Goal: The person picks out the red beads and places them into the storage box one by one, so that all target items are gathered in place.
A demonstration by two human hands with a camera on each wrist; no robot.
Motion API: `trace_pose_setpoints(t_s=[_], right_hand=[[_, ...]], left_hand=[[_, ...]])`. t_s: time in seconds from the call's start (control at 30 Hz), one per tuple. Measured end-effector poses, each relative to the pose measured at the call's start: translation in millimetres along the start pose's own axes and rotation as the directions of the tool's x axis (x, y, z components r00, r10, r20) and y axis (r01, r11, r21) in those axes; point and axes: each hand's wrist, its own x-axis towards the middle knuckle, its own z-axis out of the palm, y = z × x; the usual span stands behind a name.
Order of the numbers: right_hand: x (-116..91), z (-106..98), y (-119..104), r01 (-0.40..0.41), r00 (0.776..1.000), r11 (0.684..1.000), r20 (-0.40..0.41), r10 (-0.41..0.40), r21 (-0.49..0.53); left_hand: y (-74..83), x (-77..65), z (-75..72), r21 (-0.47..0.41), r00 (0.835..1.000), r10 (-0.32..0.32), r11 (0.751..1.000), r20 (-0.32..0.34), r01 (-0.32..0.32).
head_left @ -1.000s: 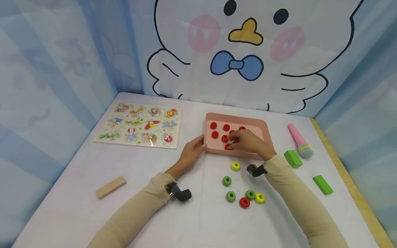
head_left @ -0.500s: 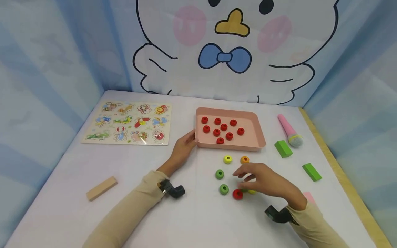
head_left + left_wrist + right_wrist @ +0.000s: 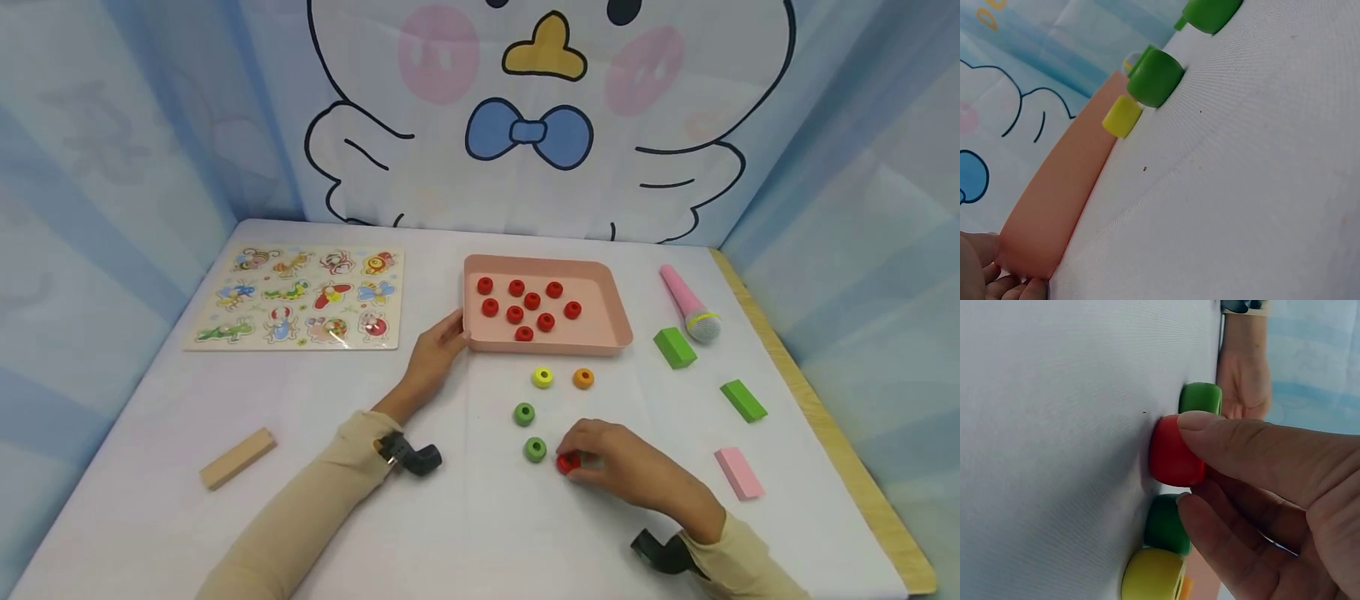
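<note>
My right hand (image 3: 626, 467) pinches a large red bead (image 3: 567, 463) on the white table; in the right wrist view the thumb lies on the red bead (image 3: 1172, 453), with a dark green bead (image 3: 1167, 522) and a yellow bead (image 3: 1154, 575) close by. With thumb and fingers, my left hand (image 3: 431, 362) holds the near left corner of a pink tray (image 3: 603, 333). Several red beads (image 3: 532, 301) are spread inside it. Between the tray and my right hand lie a yellow bead (image 3: 542, 377), an orange bead (image 3: 583, 378) and two green beads (image 3: 524, 414).
A picture board of insects (image 3: 300, 296) lies at the back left, a wooden block (image 3: 237, 459) in front of it. Along the right side are a pink toy microphone (image 3: 690, 304), two green blocks (image 3: 675, 347) and a pink block (image 3: 739, 473).
From over the tray, my right hand has moved back toward the near beads and taken hold of a red one. My left hand stays at the tray's corner. The head view has shifted slightly.
</note>
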Motion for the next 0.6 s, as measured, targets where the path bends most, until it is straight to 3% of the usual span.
trace_pose_setpoints(t_s=[0.27,0.47,0.6], right_hand=[[7,-21,8,-0.009,1.000,1.000,-0.021,0.010,0.015],[29,-62,34,-0.018,0.987,0.998,-0.159,0.027,0.054],[54,-84,57,-0.101,0.964,0.992,-0.238,0.115,0.071]], left_hand=[[-2.3,-2.0,-0.4,-0.008,1.000,-0.010,1.000,0.005,0.010],[-2.0,-4.2,-0.1,-0.017,1.000,-0.007,1.000,-0.006,0.006],[-3.3,-4.8,0.9,-0.035,1.000,0.000,0.999,-0.002,0.000]])
